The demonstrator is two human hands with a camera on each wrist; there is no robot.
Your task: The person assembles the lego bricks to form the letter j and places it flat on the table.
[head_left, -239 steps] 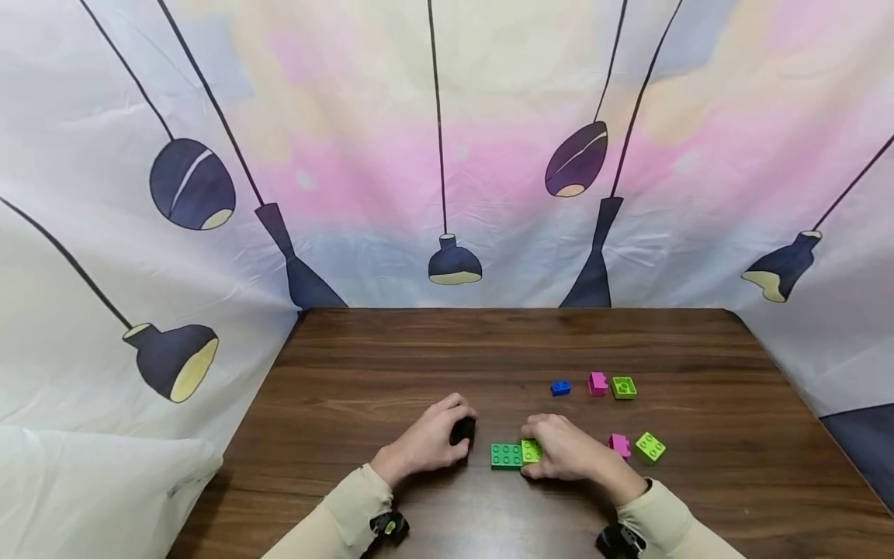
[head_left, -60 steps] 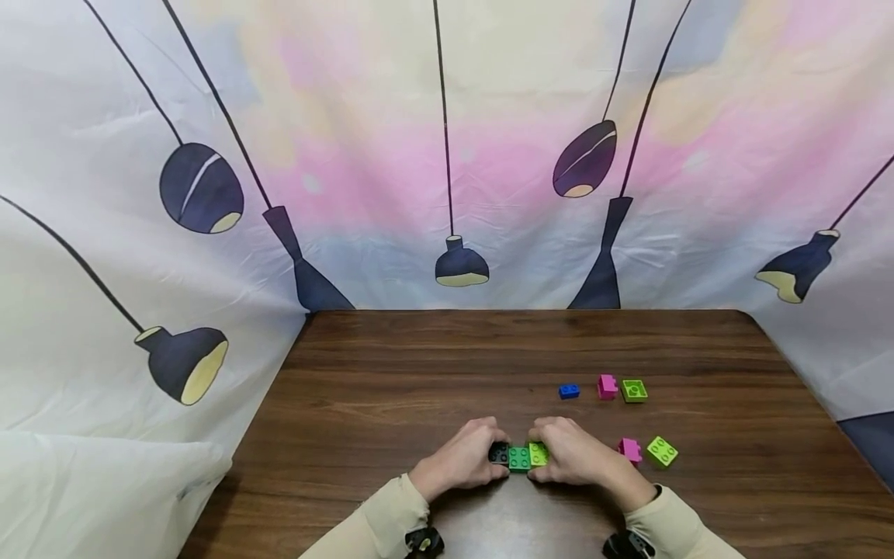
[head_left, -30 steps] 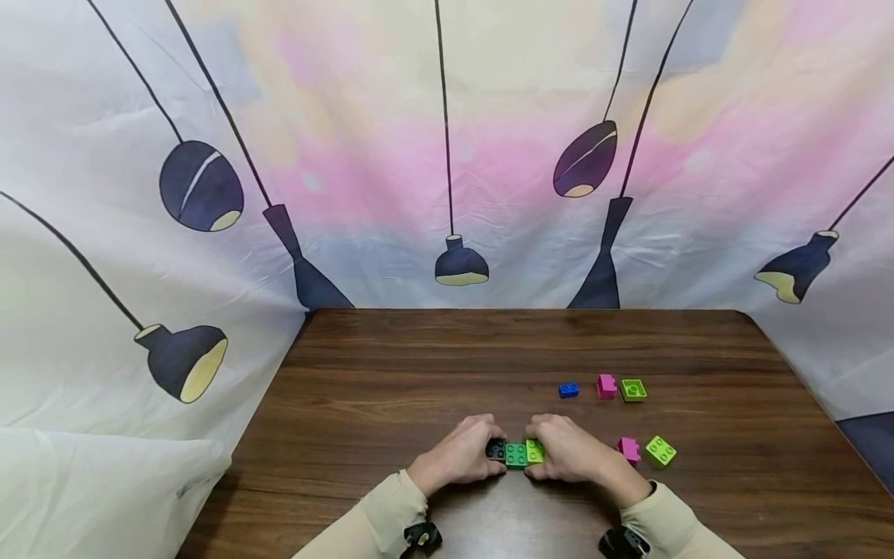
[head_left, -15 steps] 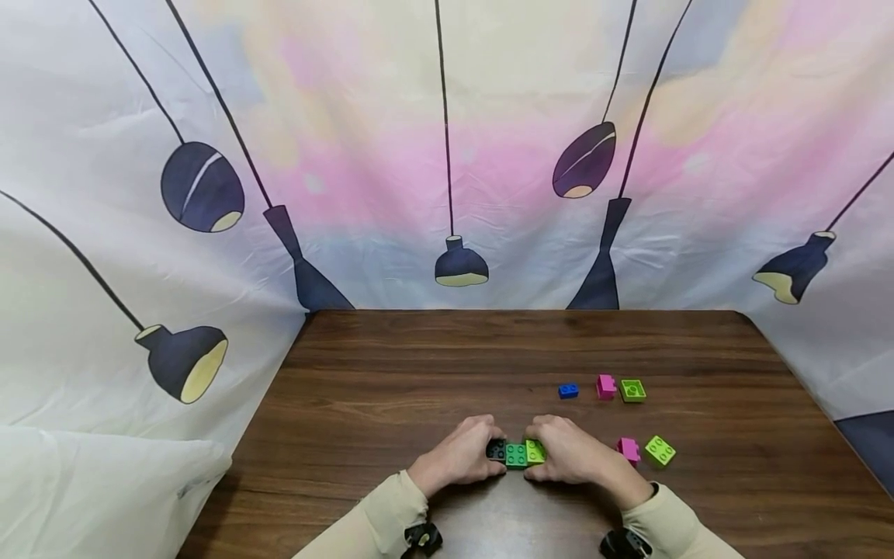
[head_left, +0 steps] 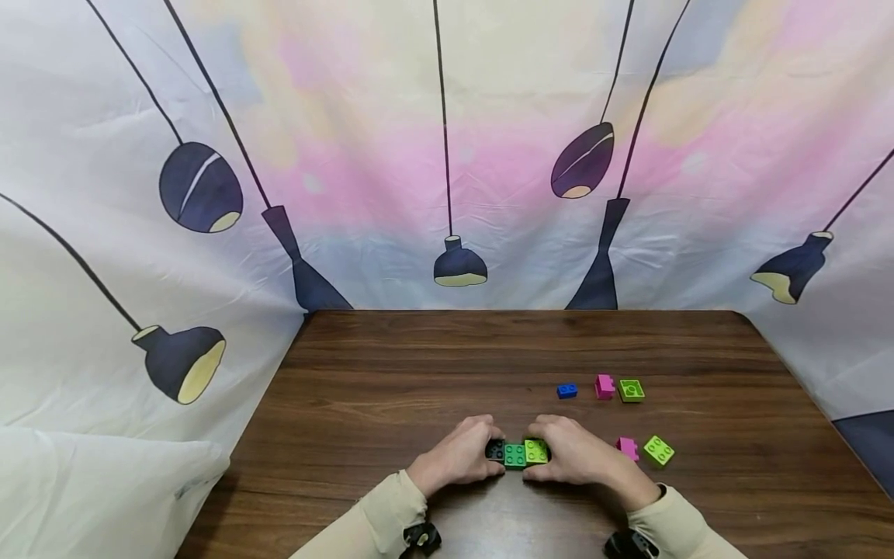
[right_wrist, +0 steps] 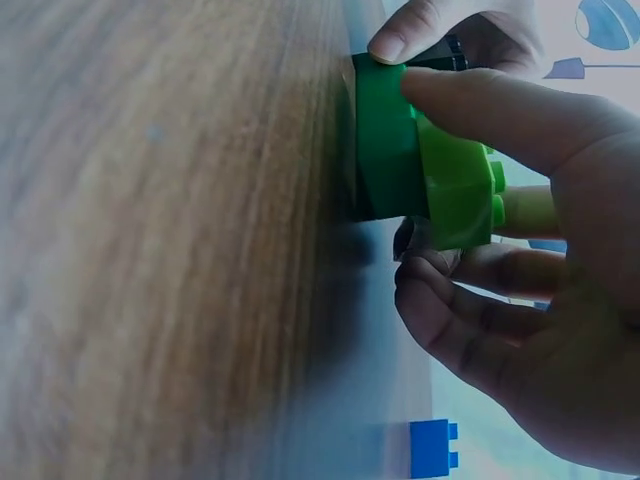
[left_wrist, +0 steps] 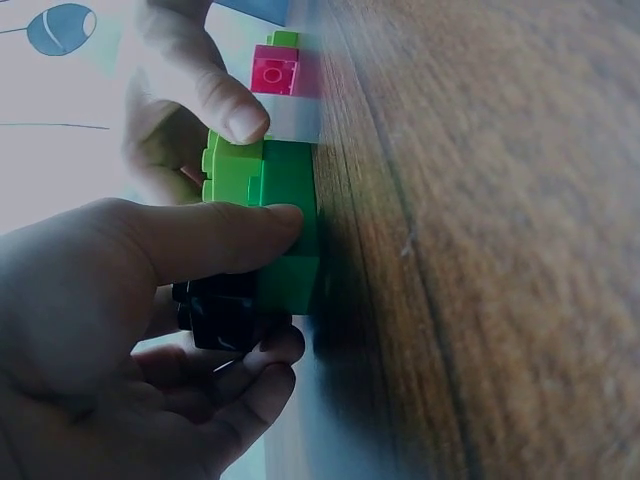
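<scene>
A green toy brick [head_left: 514,456] lies stud-side up on the table, with a black toy brick [head_left: 495,450] on its left end and a lime toy brick [head_left: 535,451] on its right end. My left hand [head_left: 457,453] grips the left end around the black brick; in the left wrist view its thumb [left_wrist: 270,225] also lies against the green side. From the right, my right hand [head_left: 573,452] pinches the lime brick, its thumb [right_wrist: 450,100] near the seam with the green brick [right_wrist: 388,150]. Some of the far fingertips are hidden behind the bricks.
Behind the right hand are a blue brick [head_left: 567,390], a pink brick [head_left: 604,387] and an upturned lime brick [head_left: 632,390]. Another pink brick [head_left: 628,448] and another lime brick [head_left: 659,450] lie right of that hand. A printed cloth [head_left: 391,264] hangs behind the wooden table [head_left: 391,357].
Eight seconds ago the left hand held the black brick apart, to the left; now it sits on the green brick. In the last half second the right fingers shifted slightly, exposing more lime brick.
</scene>
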